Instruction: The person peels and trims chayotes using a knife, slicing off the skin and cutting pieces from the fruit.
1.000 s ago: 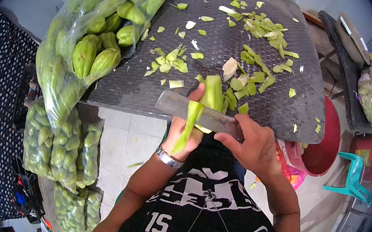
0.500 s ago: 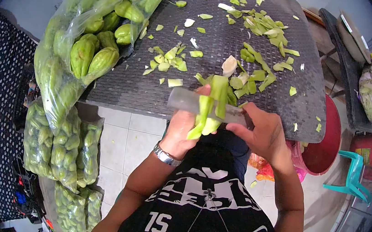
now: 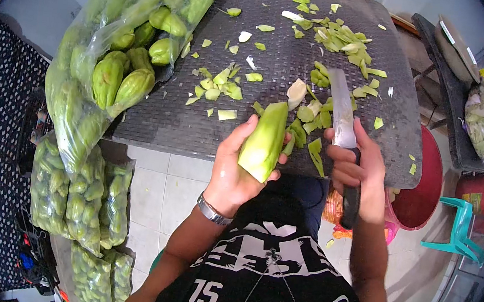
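Note:
A peeled pale green chayote (image 3: pixel 264 141) lies in my left hand (image 3: pixel 234 168), with the fingers wrapped round it over the table's front edge. My right hand (image 3: pixel 359 170) is closed on the black handle of a knife (image 3: pixel 342 106), to the right of the chayote. The blade points away from me, over the table. Green peelings (image 3: pixel 341 40) lie scattered across the dark woven table (image 3: pixel 161 124). Just beyond the chayote is a pale cut piece (image 3: pixel 296 91). An open plastic bag of whole chayotes (image 3: pixel 122 78) rests at the table's left side.
More filled plastic bags (image 3: pixel 84 198) are below the table at left. To the right are a red tub (image 3: pixel 423 183), a teal stool (image 3: pixel 458 232) and a dark side table (image 3: pixel 449 115) with bagged vegetables (image 3: pixel 482 122).
The knife has moved off the chayote to the right, its blade turning from sideways to pointing away. The hanging strip of peel has come off, and a strip now lies at the table's front edge.

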A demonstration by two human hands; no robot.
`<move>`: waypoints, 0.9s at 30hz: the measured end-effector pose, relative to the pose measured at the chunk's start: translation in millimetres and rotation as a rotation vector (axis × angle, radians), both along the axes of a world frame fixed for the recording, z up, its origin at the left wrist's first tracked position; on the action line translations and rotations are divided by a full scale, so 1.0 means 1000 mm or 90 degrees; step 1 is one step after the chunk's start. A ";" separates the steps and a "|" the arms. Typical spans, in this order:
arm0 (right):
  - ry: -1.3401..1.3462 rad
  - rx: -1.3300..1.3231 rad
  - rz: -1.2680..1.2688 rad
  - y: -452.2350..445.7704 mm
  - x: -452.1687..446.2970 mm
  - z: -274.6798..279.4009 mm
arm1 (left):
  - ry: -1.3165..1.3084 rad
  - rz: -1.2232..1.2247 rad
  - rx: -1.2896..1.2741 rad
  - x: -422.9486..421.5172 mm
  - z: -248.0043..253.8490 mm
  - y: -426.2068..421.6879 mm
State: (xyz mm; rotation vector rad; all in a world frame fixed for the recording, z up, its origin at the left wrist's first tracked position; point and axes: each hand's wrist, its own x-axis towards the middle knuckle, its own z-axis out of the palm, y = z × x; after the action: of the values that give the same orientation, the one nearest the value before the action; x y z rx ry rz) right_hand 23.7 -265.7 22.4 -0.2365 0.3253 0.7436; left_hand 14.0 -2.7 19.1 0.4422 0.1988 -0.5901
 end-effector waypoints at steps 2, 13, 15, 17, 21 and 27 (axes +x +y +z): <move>-0.120 -0.097 0.025 0.007 -0.004 0.003 | -0.003 0.037 0.072 0.000 0.001 -0.002; -0.788 -1.087 0.035 0.058 -0.040 0.030 | -0.068 0.055 0.084 0.001 -0.034 0.013; -0.840 -1.138 0.016 0.062 -0.043 0.024 | -0.072 0.132 0.213 -0.001 -0.052 0.003; -0.893 -1.171 0.013 0.061 -0.042 0.023 | -0.064 0.109 0.218 -0.002 -0.047 0.002; -0.967 -1.188 0.052 0.055 -0.036 0.024 | -0.040 0.057 0.161 0.003 -0.034 0.000; -0.986 -1.195 0.082 0.042 -0.027 0.024 | -0.029 0.044 0.214 -0.006 -0.022 0.000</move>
State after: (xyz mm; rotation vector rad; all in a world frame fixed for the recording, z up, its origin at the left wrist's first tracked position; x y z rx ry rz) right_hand -3.0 -223.3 46.5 -2.4369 -0.6201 -0.0344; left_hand 8.0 -2.6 -2.5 0.7710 0.2700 -0.4792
